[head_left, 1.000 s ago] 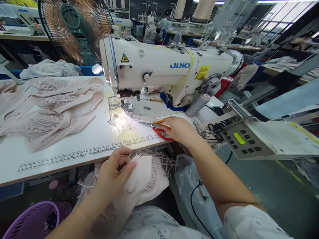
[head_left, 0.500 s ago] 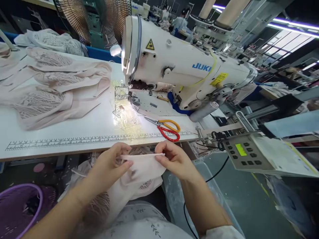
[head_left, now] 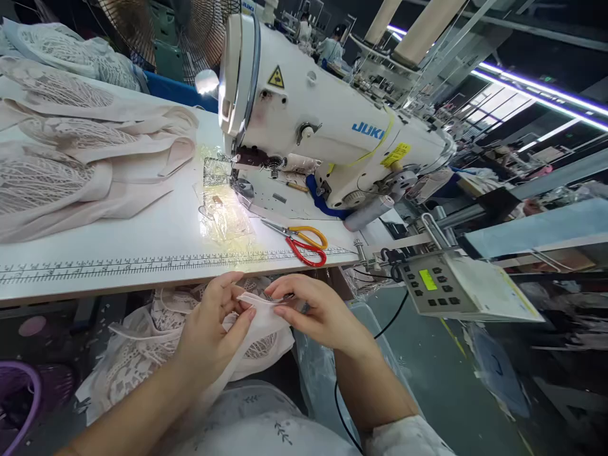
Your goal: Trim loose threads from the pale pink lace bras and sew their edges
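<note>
My left hand (head_left: 213, 329) pinches the folded edge of a pale pink fabric piece (head_left: 259, 320) between thumb and fingers, just below the table's front edge. Close on its right, my right hand (head_left: 318, 310) has thumb and fingers closed on the same edge. The cloth hangs from both hands over my lap, with a lace part showing under them. Scissors (head_left: 304, 244) with one orange and one red handle lie on the table (head_left: 95, 250) beyond my hands. Behind them stands a white sewing machine (head_left: 327, 107), its lamp lit near the needle.
Pale lace garments (head_left: 80, 139) cover the table's left side. A control box (head_left: 441, 285) juts out at the right. Below are a purple basket (head_left: 31, 405), more lace fabric (head_left: 137, 354) and a clear plastic bin (head_left: 365, 316). A fan (head_left: 166, 38) and people are farther back.
My hands have come closer together along the fabric edge, which was stretched straight between them and is now bunched. The view has shifted, so the table and machine appear farther left.
</note>
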{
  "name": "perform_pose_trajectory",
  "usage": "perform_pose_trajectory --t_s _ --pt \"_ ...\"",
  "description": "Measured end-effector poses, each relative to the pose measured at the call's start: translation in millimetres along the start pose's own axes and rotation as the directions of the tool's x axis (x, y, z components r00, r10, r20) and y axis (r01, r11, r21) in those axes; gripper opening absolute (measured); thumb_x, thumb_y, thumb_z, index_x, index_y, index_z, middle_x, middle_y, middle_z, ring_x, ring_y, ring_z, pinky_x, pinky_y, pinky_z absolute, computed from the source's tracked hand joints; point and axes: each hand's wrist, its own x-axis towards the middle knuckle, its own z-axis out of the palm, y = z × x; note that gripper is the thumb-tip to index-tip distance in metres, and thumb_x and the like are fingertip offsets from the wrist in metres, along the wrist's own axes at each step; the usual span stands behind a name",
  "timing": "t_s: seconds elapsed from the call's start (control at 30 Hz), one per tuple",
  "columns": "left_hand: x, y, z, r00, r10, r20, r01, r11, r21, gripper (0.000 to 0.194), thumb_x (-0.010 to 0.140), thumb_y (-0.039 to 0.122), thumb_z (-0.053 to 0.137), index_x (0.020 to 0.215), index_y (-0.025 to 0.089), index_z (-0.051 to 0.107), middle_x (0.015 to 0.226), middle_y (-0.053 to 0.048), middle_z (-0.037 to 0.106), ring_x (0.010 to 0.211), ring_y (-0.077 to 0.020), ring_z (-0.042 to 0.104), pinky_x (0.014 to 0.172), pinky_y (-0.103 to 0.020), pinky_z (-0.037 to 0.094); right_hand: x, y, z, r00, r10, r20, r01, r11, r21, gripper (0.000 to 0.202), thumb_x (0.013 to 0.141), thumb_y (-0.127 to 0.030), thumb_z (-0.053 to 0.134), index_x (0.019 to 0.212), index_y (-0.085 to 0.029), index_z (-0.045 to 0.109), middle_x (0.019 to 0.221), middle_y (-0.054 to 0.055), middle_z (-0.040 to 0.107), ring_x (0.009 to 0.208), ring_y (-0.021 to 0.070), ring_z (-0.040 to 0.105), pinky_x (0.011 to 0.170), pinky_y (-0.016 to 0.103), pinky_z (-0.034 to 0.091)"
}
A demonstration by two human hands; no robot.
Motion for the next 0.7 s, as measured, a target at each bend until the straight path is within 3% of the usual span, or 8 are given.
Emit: perform_pose_trajectory --t_s 0.1,0.23,0.43,0.7 --pt "-1 1 1.7 0.999 0.046 -0.013 -0.045 0.998 0.039 0.039 0.080 0.021 0.054 0.115 0.019 0.039 0.082 -0.002 0.062 0.068 -0.0132 0.063 0.046 -0.021 0.050 4 -1 11 1.000 -0.029 -0.010 0.029 1.000 0.010 0.003 0.085 -0.018 0.056 0.082 -0.018 0.057 0.093 0.006 0.070 0.083 0.0149 0.064 0.073 0.025 0.051" --pt "-2 0 4.8 0.992 0.101 -0.077 -0.097 0.994 0.053 0.034 0.078 0.020 0.057 0.109 0.019 0.043 0.080 -0.002 0.062 0.068 -0.0134 0.066 0.045 -0.019 0.049 2 0 20 0.997 0.057 -0.060 -0.051 0.994 0.101 0.006 0.084 -0.019 0.058 0.078 -0.017 0.058 0.088 0.005 0.071 0.075 0.0135 0.065 0.064 0.022 0.051" --pt "-2 -2 9.7 0.970 0.167 -0.179 -0.147 0.982 0.121 0.026 0.074 0.019 0.062 0.095 0.020 0.048 0.080 -0.001 0.065 0.069 -0.0123 0.069 0.053 -0.018 0.055 -3 0 24 0.980 0.117 -0.162 -0.079 0.971 0.227 0.012 0.082 -0.020 0.062 0.071 -0.017 0.058 0.095 0.009 0.073 0.083 0.0164 0.068 0.066 0.024 0.053" --pt "-7 -5 8.7 0.983 0.151 -0.101 -0.121 0.958 0.259 0.020 0.079 0.025 0.060 0.095 0.021 0.050 0.078 -0.002 0.065 0.070 -0.0161 0.069 0.033 -0.014 0.044 0 6 26 0.962 0.207 -0.176 -0.154 0.948 0.278 0.015 0.078 -0.025 0.066 0.067 -0.016 0.059 0.074 0.005 0.068 0.065 0.0127 0.061 0.055 0.021 0.047"
